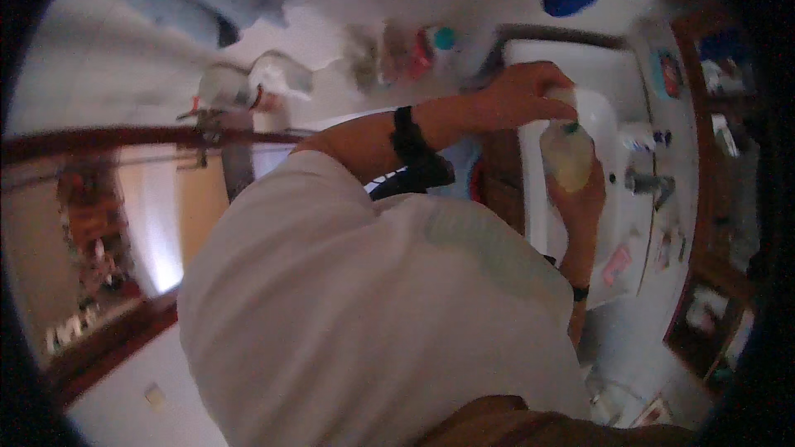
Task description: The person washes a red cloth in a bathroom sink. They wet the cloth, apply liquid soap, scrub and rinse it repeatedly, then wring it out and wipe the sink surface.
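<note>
The frame is blurred and turned sideways, with a white washbasin [605, 68] at the right. My right hand [581, 198], a dark band at its wrist, grips a rounded translucent container [566, 158] with pale yellowish contents and a green spot at its neck. Just past that neck, my left hand [528, 96] pinches a small whitish piece [563, 98], perhaps a cap; whether it touches the container I cannot tell. A black watch [411, 139] circles my left wrist. Both hands are over the basin.
A grey metal faucet [649, 185] stands at the basin's far side. A pink item [617, 265] lies on the rim, blurred. Several bottles, one with a teal cap [444, 38], stand left of the basin. Wooden shelving [708, 310] lines the far wall.
</note>
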The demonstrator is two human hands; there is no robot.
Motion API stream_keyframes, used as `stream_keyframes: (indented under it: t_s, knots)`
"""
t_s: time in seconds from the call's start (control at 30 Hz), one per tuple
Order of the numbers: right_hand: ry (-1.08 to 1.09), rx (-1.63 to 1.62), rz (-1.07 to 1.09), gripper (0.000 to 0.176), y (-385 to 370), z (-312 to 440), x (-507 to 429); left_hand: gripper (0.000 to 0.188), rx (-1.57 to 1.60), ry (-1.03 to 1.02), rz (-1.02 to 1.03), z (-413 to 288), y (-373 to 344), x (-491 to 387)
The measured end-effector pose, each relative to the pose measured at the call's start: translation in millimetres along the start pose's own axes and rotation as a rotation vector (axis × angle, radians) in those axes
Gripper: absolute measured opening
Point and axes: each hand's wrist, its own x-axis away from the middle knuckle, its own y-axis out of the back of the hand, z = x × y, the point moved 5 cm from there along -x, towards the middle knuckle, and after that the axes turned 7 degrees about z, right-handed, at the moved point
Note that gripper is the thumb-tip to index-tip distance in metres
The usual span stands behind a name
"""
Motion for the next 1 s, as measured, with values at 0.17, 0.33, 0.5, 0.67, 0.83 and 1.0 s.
stream_keyframes:
  t_s: [0.17, 0.33, 0.5, 0.67, 0.83, 1.0]
  knots:
    - [0.14, -0.402, 0.383, 0.075, -23, 4, -11, 0.043, 0.292, -0.321, 0.191, -19, 19, 33]
    - [0.192, -0.255, 0.53, 0.081, -58, 35, -33, 0.039, 0.082, -0.245, -0.034, -19, 56, 70]
    - [0.106, -0.144, 0.643, 0.082, -80, 77, -54, 0.043, -0.079, -0.136, -0.056, -8, 78, 94]
    - [0.251, -0.407, 0.792, 0.077, -106, 116, -56, 0.041, 0.1, -0.213, -0.225, -7, 105, 119]
    - [0.317, -0.218, 0.661, 0.067, -129, 120, -67, 0.049, -0.705, 0.376, -0.337, -4, 113, 162]
    - [0.57, -0.084, 0.96, 0.078, -157, 129, -65, 0.043, -0.498, 0.292, -0.064, -9, 124, 195]
